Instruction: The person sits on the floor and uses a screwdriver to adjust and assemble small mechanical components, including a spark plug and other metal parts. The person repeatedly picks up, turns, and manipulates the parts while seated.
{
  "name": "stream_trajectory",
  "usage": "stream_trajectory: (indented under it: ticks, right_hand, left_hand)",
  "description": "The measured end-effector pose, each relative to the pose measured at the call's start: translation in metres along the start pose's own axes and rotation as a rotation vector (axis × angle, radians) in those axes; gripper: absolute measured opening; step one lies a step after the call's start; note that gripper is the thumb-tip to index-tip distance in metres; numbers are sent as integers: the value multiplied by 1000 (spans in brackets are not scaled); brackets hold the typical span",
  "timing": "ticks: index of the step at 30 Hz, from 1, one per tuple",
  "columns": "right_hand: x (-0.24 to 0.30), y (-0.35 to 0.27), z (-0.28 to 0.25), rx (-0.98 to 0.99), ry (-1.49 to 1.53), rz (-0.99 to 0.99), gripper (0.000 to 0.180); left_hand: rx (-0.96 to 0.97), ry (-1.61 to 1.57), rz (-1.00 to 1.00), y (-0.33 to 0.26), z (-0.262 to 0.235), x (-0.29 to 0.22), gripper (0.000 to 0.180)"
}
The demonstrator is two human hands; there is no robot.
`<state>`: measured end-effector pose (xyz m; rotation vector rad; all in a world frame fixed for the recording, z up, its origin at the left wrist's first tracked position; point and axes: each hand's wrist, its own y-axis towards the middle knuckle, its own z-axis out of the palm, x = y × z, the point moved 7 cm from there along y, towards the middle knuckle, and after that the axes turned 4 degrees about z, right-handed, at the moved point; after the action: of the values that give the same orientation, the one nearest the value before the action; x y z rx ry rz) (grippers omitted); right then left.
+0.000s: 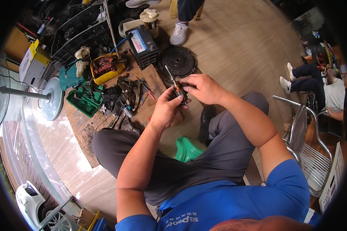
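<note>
Above my lap I hold a small motor armature (178,91), with a silver shaft, a copper-coloured section and a dark core. My left hand (166,109) is closed around its lower end, thumb lying across the core. The fingers of my right hand (205,88) are bent in a pinch at its upper right side, and their tips are partly hidden. Below and left of the armature, on a worn wooden board (81,133), are pliers with red handles (148,91) and several dark metal parts (128,90).
A black car battery (143,48) and a dark round disc (177,61) stand beyond my hands. Left are an opened green case (85,103), a yellow tray (108,68) and a fan base (53,98). A green stool (187,149) shows between my legs; a metal chair (306,144) stands right.
</note>
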<state>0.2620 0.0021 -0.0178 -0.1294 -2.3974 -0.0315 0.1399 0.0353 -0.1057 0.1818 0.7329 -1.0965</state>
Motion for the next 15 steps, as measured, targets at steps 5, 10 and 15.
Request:
stream_trajectory:
  ticks: [5, 10, 15]
  right_hand:
    - [-1, -1, -2, -17, -8, -6, 28]
    - [2, 3, 0, -25, 1, -17, 28]
    - [11, 11, 6, -14, 5, -30, 26]
  left_hand:
    - [12, -13, 35, 2, 2, 0, 40]
    - [-9, -25, 34, 2, -1, -2, 35]
    - [-9, -15, 67, -2, -5, -11, 34]
